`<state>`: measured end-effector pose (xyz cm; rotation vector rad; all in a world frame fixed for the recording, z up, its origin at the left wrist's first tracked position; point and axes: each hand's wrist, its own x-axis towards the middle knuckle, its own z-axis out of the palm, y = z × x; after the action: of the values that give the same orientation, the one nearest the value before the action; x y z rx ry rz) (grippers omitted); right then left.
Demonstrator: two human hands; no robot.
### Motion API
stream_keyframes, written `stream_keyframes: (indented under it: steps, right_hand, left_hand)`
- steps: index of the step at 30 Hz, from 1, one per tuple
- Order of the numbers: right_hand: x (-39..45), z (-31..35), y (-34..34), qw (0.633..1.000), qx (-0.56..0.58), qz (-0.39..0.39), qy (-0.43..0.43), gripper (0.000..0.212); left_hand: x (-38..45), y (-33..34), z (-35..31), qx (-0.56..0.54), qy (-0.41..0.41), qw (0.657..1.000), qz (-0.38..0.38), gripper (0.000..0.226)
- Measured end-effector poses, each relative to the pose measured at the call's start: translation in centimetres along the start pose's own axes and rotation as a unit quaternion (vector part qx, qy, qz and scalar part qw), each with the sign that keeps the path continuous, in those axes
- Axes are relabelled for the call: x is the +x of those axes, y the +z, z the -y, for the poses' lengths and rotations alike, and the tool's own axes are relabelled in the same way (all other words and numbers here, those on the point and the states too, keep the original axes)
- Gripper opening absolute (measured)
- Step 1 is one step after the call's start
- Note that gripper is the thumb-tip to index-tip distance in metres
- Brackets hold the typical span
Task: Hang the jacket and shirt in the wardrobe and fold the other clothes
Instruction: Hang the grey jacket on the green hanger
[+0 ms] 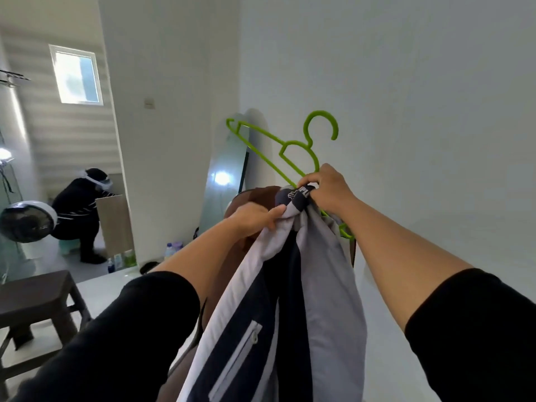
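Note:
A grey and navy jacket (319, 285) with a zip pocket hangs down in front of me, held up at its collar. My left hand (255, 217) pinches the grey edge of the jacket just left of the collar. My right hand (327, 190) grips the collar together with a lime green plastic hanger (293, 152). The hanger tilts up to the left, hook pointing up; its right end (346, 232) pokes out below my right wrist. A brown garment (232, 271) hangs behind the jacket. No wardrobe is in view.
A tall mirror (226, 181) leans against the white wall ahead. A dark wooden stool (37, 300) stands at lower left. A person in black (78, 213) crouches in the doorway, near a fan (27, 220) and bottles (121, 259) on the floor.

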<state>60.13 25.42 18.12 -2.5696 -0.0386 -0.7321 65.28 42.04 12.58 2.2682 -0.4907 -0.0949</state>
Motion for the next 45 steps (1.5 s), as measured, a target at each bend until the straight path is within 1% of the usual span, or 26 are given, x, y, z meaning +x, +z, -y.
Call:
stream_keyframes:
  steps: [2, 3, 4, 7, 9, 12, 15, 16, 18, 20, 22, 24, 26, 28, 29, 30, 32, 34, 35, 36, 37, 38, 39, 42, 43, 45]
  right_hand:
    - [-0.3, -0.2, -0.6, 1.0, 0.018, 0.008, -0.009, 0.038]
    - [-0.4, -0.5, -0.9, 0.999, 0.027, 0.014, -0.015, 0.037]
    - [-0.4, -0.7, -1.2, 0.999, 0.032, 0.021, -0.022, 0.037]
    - [-0.4, -1.4, -2.2, 0.998, 0.044, 0.035, -0.038, 0.036]
    - [-0.5, -2.2, -3.2, 0.998, 0.037, 0.037, -0.043, 0.036]
    - [-0.6, -3.4, -4.9, 0.997, 0.01, 0.071, -0.015, 0.036]
    - [-0.6, -3.4, -5.8, 0.991, 0.083, 0.077, 0.075, 0.033]
    - [-0.6, -3.2, -5.7, 0.985, 0.118, 0.066, 0.109, 0.037]
    - [-0.3, -2.4, -5.1, 0.974, 0.164, 0.044, 0.151, 0.062]
    - [0.0, -0.9, -4.1, 0.971, 0.183, 0.02, 0.15, 0.07]
    - [0.2, 0.8, -3.2, 0.976, 0.176, 0.01, 0.13, 0.065]
    - [0.4, 2.0, -2.7, 0.988, 0.103, 0.022, 0.114, 0.057]
    - [0.3, 2.7, -2.3, 0.994, 0.014, 0.021, 0.11, 0.043]
    - [0.3, 2.9, -2.3, 0.994, -0.028, -0.009, 0.106, 0.028]
    - [0.3, 3.0, -2.4, 0.993, -0.031, -0.023, 0.111, 0.024]
    - [0.1, 3.1, -2.5, 0.992, -0.027, -0.034, 0.118, 0.022]
    - [-0.5, 3.2, -3.0, 0.99, -0.015, -0.048, 0.135, 0.022]
    - [-1.2, 3.3, -3.6, 0.989, -0.016, -0.056, 0.138, 0.026]
    - [-1.6, 3.2, -4.0, 0.989, -0.017, -0.06, 0.138, 0.023]
    - [-1.9, 3.3, -4.4, 0.989, -0.013, -0.066, 0.135, 0.02]
    - [-2.2, 3.3, -4.8, 0.989, -0.001, -0.069, 0.133, 0.021]
    - [-2.6, 3.4, -5.2, 0.988, 0.016, -0.069, 0.134, 0.024]
    - [-2.9, 3.4, -5.5, 0.988, 0.033, -0.066, 0.137, 0.024]
    - [-4.1, 3.5, -6.0, 0.984, 0.052, -0.065, 0.159, 0.023]
    - [-4.4, 3.3, -6.1, 0.981, 0.047, -0.067, 0.175, 0.02]
    - [-4.7, 2.9, -6.5, 0.974, 0.029, -0.059, 0.216, 0.014]
  left_hand:
    - [0.8, 0.3, -0.5, -0.026, 0.067, 0.997, -0.042, 0.038]
    - [0.9, 0.6, -0.8, -0.061, 0.082, 0.994, -0.035, 0.031]
    - [1.0, 1.0, -1.2, -0.079, 0.097, 0.992, -0.014, 0.034]
    - [0.6, 3.0, -2.1, -0.043, 0.077, 0.995, 0.05, 0.031]
    - [0.6, 4.1, -2.4, -0.075, 0.034, 0.996, 0.039, 0.033]
    - [1.2, 4.5, -3.2, -0.106, 0.019, 0.991, -0.074, 0.034]
    - [1.5, 3.6, -4.0, -0.095, 0.026, 0.972, -0.214, 0.032]
    - [1.6, 3.3, -4.2, -0.098, 0.021, 0.964, -0.246, 0.034]
    - [1.3, 3.3, -4.7, -0.112, 0.012, 0.95, -0.293, 0.036]
    - [0.3, 3.9, -5.6, -0.145, 0.026, 0.938, -0.314, 0.037]
    - [-0.3, 4.6, -5.8, -0.182, 0.054, 0.938, -0.291, 0.042]
    - [-0.5, 4.9, -5.2, -0.19, 0.093, 0.95, -0.23, 0.048]
    - [-0.4, 4.3, -4.2, -0.15, 0.145, 0.964, -0.164, 0.051]
    - [-0.3, 3.3, -2.9, -0.12, 0.222, 0.96, -0.122, 0.049]
    - [-0.3, 2.7, -2.1, -0.113, 0.258, 0.952, -0.123, 0.046]
    - [-0.2, 2.1, -1.1, -0.108, 0.285, 0.941, -0.147, 0.04]
    - [-0.1, 1.2, 1.3, -0.073, 0.306, 0.915, -0.252, 0.03]
    - [0.5, 0.7, 3.7, -0.051, 0.254, 0.905, -0.339, 0.048]
    - [1.0, 0.4, 4.5, -0.062, 0.205, 0.917, -0.335, 0.065]
    - [1.8, 0.1, 5.0, -0.069, 0.167, 0.939, -0.293, 0.082]
    - [2.4, -0.1, 5.2, -0.061, 0.16, 0.958, -0.228, 0.091]
    - [3.0, -0.3, 4.8, -0.048, 0.185, 0.969, -0.159, 0.09]
    - [3.5, -0.4, 4.3, -0.046, 0.227, 0.968, -0.095, 0.08]
    - [3.7, -1.0, 1.7, -0.106, 0.337, 0.934, 0.058, 0.03]
    - [3.6, -1.2, 1.0, -0.124, 0.345, 0.927, 0.079, 0.022]
    - [3.8, -1.8, -0.3, -0.123, 0.339, 0.932, 0.048, 0.021]
